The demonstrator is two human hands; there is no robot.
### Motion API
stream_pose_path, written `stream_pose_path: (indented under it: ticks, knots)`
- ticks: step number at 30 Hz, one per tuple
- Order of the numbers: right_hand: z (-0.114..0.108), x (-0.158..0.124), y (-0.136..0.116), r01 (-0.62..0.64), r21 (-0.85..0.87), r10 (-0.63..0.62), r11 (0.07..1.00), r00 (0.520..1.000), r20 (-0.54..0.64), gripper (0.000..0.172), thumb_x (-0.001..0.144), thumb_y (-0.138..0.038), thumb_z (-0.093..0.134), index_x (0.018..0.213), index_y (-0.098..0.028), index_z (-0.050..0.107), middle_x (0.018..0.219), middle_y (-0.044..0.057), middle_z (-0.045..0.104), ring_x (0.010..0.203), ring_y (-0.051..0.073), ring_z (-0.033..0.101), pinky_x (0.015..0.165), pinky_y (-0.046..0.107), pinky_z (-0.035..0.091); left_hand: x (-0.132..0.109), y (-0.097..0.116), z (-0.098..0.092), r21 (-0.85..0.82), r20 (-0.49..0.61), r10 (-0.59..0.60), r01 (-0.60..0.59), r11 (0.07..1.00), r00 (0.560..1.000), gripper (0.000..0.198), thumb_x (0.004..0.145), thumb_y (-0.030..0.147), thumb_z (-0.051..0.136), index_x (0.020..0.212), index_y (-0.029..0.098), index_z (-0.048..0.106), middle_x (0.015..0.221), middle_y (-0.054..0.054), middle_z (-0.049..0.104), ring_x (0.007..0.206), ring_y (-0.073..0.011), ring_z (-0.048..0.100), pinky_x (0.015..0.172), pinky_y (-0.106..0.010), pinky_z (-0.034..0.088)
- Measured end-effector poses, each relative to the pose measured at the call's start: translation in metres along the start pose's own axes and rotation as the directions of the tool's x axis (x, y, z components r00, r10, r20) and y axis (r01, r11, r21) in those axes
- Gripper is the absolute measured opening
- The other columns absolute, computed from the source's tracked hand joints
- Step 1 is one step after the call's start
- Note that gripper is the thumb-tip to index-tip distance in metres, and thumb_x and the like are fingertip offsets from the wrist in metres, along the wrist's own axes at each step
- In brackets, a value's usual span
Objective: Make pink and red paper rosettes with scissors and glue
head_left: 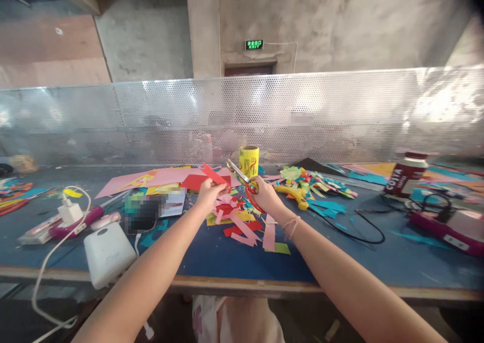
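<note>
My left hand pinches a piece of red paper and holds it up above the blue table. My right hand grips red-handled scissors, whose metal blades point up and left at the paper's edge. Both hands hover over a heap of pink, red and yellow paper scraps. A string bracelet is on my right wrist.
A yellow tape roll stands behind the hands. Pink sheets lie at the left, with a white power bank, charger and cable. A yellow glue gun, coloured cuttings, black cable and a brown bottle lie right. A perforated metal screen backs the table.
</note>
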State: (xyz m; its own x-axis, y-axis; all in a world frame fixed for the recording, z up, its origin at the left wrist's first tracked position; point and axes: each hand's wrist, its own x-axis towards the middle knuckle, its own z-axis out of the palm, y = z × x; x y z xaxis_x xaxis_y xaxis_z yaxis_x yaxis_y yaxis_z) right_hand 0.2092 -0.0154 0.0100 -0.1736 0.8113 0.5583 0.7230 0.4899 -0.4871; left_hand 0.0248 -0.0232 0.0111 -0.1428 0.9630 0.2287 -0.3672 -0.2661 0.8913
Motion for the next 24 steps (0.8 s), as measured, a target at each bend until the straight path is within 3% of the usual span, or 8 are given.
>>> stream_pose_path:
  ticks: [6, 10, 17, 24]
  knots:
    - [0.007, 0.001, -0.001, -0.040, 0.112, 0.028, 0.993, 0.994, 0.107, 0.030, 0.073, -0.014, 0.056, 0.102, -0.016, 0.054, 0.089, 0.010, 0.066, 0.080, 0.020, 0.062, 0.066, 0.028, 0.046, 0.003, 0.005, -0.004, -0.098, -0.032, 0.028, -0.031, 0.995, 0.999, 0.021, 0.056, 0.015, 0.074, 0.066, 0.014, 0.056, 0.065, -0.001, 0.064, 0.062, -0.0125, 0.062, 0.072, -0.031, 0.050]
    - [0.010, -0.001, -0.002, 0.007, 0.225, -0.047, 0.974, 0.984, 0.173, 0.027, 0.074, -0.028, 0.061, 0.098, -0.018, 0.053, 0.089, 0.006, 0.065, 0.078, 0.018, 0.062, 0.068, 0.027, 0.047, 0.004, 0.007, -0.005, -0.128, -0.057, 0.042, -0.049, 0.990, 0.997, 0.023, 0.054, 0.018, 0.074, 0.067, 0.014, 0.056, 0.064, 0.000, 0.062, 0.062, -0.0114, 0.061, 0.070, -0.028, 0.048]
    - [0.004, -0.013, -0.021, 0.097, 0.146, -0.129, 0.984, 0.966, 0.226, 0.030, 0.079, -0.038, 0.054, 0.102, -0.018, 0.049, 0.089, 0.005, 0.064, 0.081, 0.018, 0.060, 0.070, 0.028, 0.044, 0.006, 0.010, -0.005, -0.197, -0.070, 0.076, -0.089, 0.976, 0.995, 0.025, 0.052, 0.019, 0.076, 0.065, 0.014, 0.055, 0.063, 0.002, 0.061, 0.062, -0.0112, 0.061, 0.071, -0.028, 0.048]
    - [0.002, -0.016, -0.025, 0.118, 0.143, -0.149, 0.983, 0.962, 0.231, 0.029, 0.082, -0.042, 0.050, 0.100, -0.020, 0.047, 0.089, 0.004, 0.061, 0.082, 0.018, 0.058, 0.072, 0.029, 0.043, 0.005, 0.010, -0.004, -0.124, -0.057, 0.056, -0.062, 0.990, 0.997, 0.024, 0.054, 0.021, 0.076, 0.067, 0.014, 0.057, 0.065, 0.001, 0.063, 0.063, -0.0119, 0.061, 0.072, -0.028, 0.047]
